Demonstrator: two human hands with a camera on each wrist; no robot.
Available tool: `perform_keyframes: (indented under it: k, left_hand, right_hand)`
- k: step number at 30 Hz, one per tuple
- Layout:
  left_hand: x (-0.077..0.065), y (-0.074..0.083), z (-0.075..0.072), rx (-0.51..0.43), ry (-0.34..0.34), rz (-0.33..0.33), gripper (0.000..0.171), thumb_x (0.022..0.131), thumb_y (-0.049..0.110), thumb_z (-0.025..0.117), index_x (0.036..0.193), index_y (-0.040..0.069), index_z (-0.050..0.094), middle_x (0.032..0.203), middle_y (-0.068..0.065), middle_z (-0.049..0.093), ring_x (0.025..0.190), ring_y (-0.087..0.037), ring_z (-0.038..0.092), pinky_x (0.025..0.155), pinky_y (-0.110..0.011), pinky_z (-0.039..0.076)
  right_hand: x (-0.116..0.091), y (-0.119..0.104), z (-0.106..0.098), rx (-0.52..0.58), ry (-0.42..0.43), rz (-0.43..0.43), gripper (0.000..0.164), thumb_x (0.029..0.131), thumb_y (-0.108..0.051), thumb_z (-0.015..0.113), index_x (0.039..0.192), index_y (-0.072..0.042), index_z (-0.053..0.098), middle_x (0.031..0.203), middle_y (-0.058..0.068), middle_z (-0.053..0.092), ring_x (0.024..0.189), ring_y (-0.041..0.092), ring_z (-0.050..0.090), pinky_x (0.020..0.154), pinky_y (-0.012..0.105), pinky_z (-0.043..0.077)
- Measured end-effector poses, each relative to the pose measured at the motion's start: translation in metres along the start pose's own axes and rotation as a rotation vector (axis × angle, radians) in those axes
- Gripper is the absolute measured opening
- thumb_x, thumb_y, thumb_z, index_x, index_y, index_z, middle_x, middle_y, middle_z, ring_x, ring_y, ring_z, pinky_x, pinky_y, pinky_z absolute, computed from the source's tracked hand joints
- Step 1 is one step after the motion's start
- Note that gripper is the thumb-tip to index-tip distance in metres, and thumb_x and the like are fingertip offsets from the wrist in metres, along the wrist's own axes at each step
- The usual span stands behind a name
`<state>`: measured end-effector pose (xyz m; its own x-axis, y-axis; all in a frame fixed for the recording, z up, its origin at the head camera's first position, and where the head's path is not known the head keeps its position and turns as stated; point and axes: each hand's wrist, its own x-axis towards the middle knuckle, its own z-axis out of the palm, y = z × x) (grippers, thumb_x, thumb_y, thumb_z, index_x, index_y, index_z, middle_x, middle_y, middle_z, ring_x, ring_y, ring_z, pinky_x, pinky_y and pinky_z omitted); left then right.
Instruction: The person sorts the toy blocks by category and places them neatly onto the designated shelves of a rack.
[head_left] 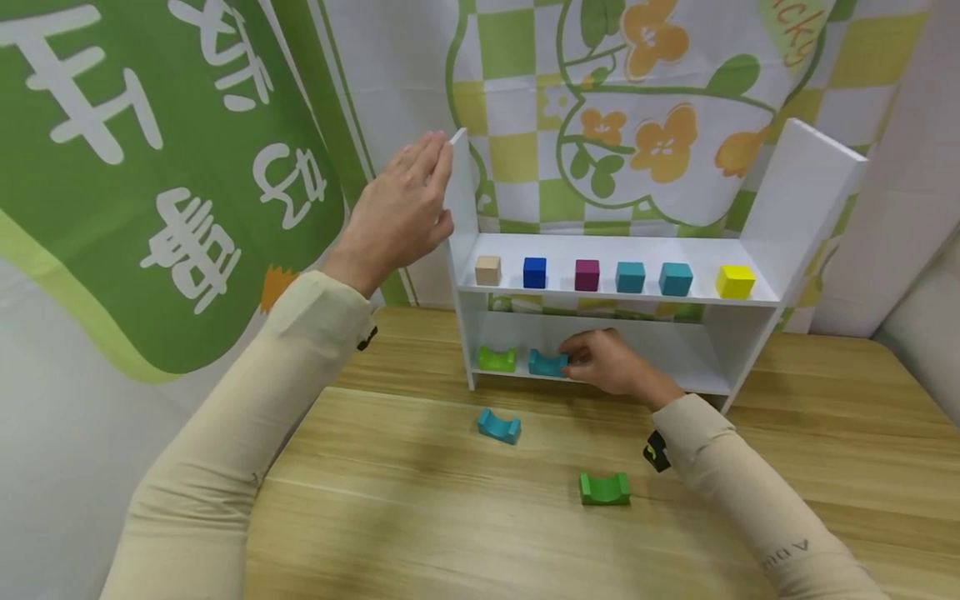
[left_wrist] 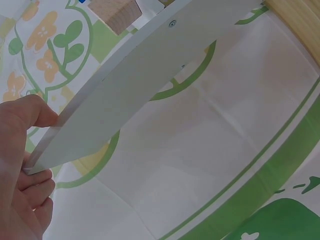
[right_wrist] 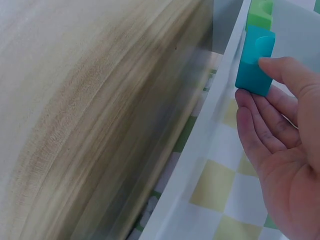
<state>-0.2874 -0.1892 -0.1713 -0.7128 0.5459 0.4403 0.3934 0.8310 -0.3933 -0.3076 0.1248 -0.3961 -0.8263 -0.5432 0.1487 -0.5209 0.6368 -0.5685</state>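
A white two-tier shelf [head_left: 600,292] stands at the back of the table. My left hand [head_left: 408,200] grips the top of its left side panel [left_wrist: 105,100], thumb on one side and fingers on the other in the left wrist view. On the lower board, my right hand [head_left: 607,362] pinches the end of a blue block with a curved notch [head_left: 546,363]. In the right wrist view the thumb lies on this block's [right_wrist: 254,62] notched side and the fingertips are at its end. Left of it sits a lime green notched block [head_left: 497,359].
Along the upper board stand several cubes: a wooden one [head_left: 488,270], a dark blue one [head_left: 535,272], a purple one [head_left: 587,275], two teal ones and a yellow one [head_left: 735,282]. Another blue notched block [head_left: 498,426] and a green one [head_left: 604,489] lie on the wooden table [head_left: 420,517].
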Motion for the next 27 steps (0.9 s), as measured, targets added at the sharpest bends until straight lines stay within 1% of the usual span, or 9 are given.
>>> perform_keyframes:
  k: [8, 17, 25, 27]
  left_hand:
    - [0.0022, 0.0014, -0.0034, 0.007, -0.002, -0.002, 0.071, 0.107, 0.023, 0.049, 0.162, -0.012, 0.023, 0.172, -0.028, 0.026, 0.162, -0.039, 0.026, 0.136, -0.047, 0.021]
    - [0.003, 0.0025, -0.0031, 0.001, 0.004, 0.001, 0.07, 0.107, 0.023, 0.049, 0.162, -0.012, 0.025, 0.172, -0.028, 0.027, 0.162, -0.04, 0.027, 0.136, -0.048, 0.022]
    - [0.0015, 0.0013, -0.001, 0.0, -0.01, -0.002, 0.071, 0.106, 0.023, 0.052, 0.162, -0.012, 0.024, 0.171, -0.028, 0.026, 0.162, -0.04, 0.026, 0.136, -0.048, 0.021]
    - [0.0008, 0.0001, -0.0004, -0.001, -0.011, -0.004, 0.072, 0.106, 0.022, 0.053, 0.162, -0.012, 0.024, 0.171, -0.028, 0.027, 0.162, -0.04, 0.026, 0.136, -0.048, 0.021]
  right_hand:
    - [0.0007, 0.002, -0.0008, 0.011, -0.004, 0.023, 0.036, 0.094, -0.012, 0.077, 0.126, 0.005, 0.074, 0.121, 0.019, 0.078, 0.107, 0.03, 0.078, 0.093, 0.045, 0.066]
    - [0.0007, 0.003, -0.001, 0.003, -0.013, 0.03, 0.038, 0.095, -0.012, 0.076, 0.129, 0.005, 0.072, 0.124, 0.021, 0.077, 0.109, 0.032, 0.077, 0.094, 0.045, 0.066]
    - [-0.0004, -0.0016, -0.0037, -0.067, 0.016, 0.006, 0.043, 0.094, -0.014, 0.078, 0.13, 0.006, 0.07, 0.129, 0.023, 0.074, 0.117, 0.037, 0.074, 0.103, 0.052, 0.062]
    - [-0.0013, -0.0039, -0.005, -0.081, 0.027, -0.006, 0.043, 0.094, -0.014, 0.078, 0.13, 0.007, 0.07, 0.128, 0.023, 0.074, 0.117, 0.038, 0.073, 0.103, 0.053, 0.061]
